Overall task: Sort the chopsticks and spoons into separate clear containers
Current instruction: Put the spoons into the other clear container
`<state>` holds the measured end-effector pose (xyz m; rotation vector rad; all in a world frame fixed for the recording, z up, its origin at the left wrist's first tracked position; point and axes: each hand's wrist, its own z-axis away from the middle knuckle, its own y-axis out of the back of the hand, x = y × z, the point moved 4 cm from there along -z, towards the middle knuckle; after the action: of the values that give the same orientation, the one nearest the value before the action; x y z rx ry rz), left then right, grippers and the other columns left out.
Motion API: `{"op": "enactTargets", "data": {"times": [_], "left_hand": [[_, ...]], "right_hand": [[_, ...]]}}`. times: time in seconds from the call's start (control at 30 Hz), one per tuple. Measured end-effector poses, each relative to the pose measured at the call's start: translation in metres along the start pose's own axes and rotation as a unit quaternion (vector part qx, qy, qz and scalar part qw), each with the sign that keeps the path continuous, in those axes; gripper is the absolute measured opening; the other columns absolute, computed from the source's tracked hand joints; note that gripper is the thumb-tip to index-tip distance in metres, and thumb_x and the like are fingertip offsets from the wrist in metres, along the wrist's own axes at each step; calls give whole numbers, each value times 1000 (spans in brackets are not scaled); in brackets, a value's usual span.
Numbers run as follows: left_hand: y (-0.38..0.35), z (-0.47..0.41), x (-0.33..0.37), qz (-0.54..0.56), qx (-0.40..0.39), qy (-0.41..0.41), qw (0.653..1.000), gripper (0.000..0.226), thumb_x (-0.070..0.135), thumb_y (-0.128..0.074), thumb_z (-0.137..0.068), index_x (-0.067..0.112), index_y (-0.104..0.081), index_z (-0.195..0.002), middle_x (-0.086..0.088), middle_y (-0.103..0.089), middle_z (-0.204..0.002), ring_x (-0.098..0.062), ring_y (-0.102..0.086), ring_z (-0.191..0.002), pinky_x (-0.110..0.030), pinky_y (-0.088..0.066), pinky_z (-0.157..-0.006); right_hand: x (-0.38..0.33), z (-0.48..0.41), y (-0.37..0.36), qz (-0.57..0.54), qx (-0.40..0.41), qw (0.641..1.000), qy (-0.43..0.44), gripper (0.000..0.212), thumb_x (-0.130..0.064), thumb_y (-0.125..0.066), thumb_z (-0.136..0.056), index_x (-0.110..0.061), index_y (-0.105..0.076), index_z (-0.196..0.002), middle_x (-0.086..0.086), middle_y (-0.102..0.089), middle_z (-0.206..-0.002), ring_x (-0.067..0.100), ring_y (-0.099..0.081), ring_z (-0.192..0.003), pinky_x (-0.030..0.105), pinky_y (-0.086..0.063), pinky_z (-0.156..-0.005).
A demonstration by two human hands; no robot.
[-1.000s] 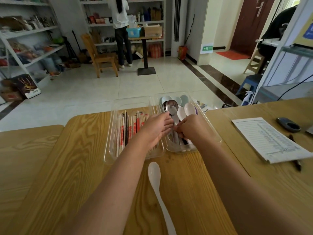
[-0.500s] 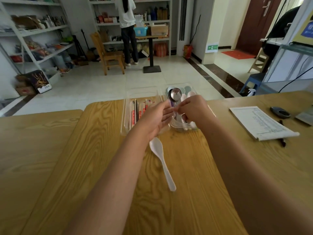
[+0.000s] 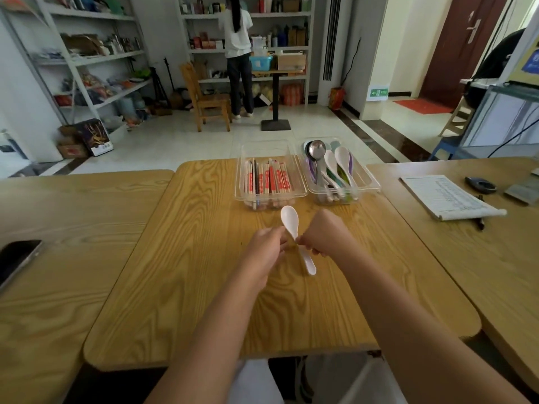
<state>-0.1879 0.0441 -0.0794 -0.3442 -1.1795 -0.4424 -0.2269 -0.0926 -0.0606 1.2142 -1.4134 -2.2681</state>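
A white plastic spoon (image 3: 288, 219) lies at an angle on the wooden table (image 3: 204, 287), in front of the two clear containers. My right hand (image 3: 323, 236) pinches its handle near the middle. My left hand (image 3: 267, 252) meets it from the left, its fingertips closed on the spoon's neck. The left clear container (image 3: 303, 190) holds several chopsticks (image 3: 269, 179) in red-and-white wrappers. In the right clear container (image 3: 375, 183) lie several spoons (image 3: 332, 167), one metal and the others white or coloured plastic.
A paper sheet (image 3: 446, 196), a pen (image 3: 480, 221) and a dark small device (image 3: 479, 184) lie on the table to the right. A phone (image 3: 17, 258) rests on the left table. A person stands at shelves far behind, beside a wooden chair (image 3: 207, 97).
Both hands drew back from the spoon container towards me and now hold the white spoon on the table. The view pulled back from the containers.
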Motion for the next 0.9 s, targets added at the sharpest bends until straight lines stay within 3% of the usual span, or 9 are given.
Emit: {"op": "enactTargets", "data": {"times": [0.13, 0.3, 0.5, 0.67, 0.8, 0.9], "left_hand": [[-5, -4, 1, 41, -16, 30, 999, 25, 23, -46, -101, 8, -63, -112, -13, -73, -109, -21, -70, -104, -34, -53, -93], [-6, -6, 1, 26, -14, 40, 999, 28, 26, -47, -101, 7, -63, -115, -15, -71, -113, -21, -69, -105, -34, -54, -93], [-9, 0, 8, 28, -13, 25, 999, 22, 21, -48, -101, 6, -64, -102, -16, -71, -109, -21, -72, -97, -37, -55, -92], [-36, -5, 59, 31, -53, -39, 997, 21, 21, -49, -102, 8, -66, -102, -12, -75, -102, -20, -72, -98, -37, -55, -92], [-77, -37, 110, -2, -103, -75, 992, 21, 22, -48, -101, 9, -64, -98, -12, -65, -100, -22, -63, -93, -39, -52, -95], [-103, -67, 132, -8, -111, -70, 991, 19, 24, -47, -101, 13, -61, -94, -11, -62, -103, -21, -62, -95, -35, -51, -92]], "right_hand": [[-4, 2, -10, 28, 14, 1000, 2, 20, -10, -61, -85, -10, -49, -68, 5, -56, -64, 17, -55, -53, 25, -40, -44], [-6, 2, -9, 35, 7, 999, 1, 22, -4, -58, -87, -10, -44, -71, 6, -55, -68, 20, -58, -62, 27, -45, -50], [3, -5, -6, -1, -47, 999, -23, 19, -11, -65, -88, -6, -57, -71, 5, -58, -54, 11, -52, -37, 17, -36, -33], [5, -23, 56, -111, -10, 994, 9, 7, -11, -69, -82, -5, -67, -85, 7, -61, -68, 15, -52, -48, 23, -40, -41], [5, -59, 108, -153, 32, 988, 6, 12, -13, -71, -81, -4, -66, -87, 7, -61, -68, 15, -54, -52, 25, -44, -45], [5, -83, 130, -132, 41, 990, -42, 21, -19, -74, -86, -1, -65, -92, 7, -62, -68, 13, -52, -49, 21, -44, -42]]}}
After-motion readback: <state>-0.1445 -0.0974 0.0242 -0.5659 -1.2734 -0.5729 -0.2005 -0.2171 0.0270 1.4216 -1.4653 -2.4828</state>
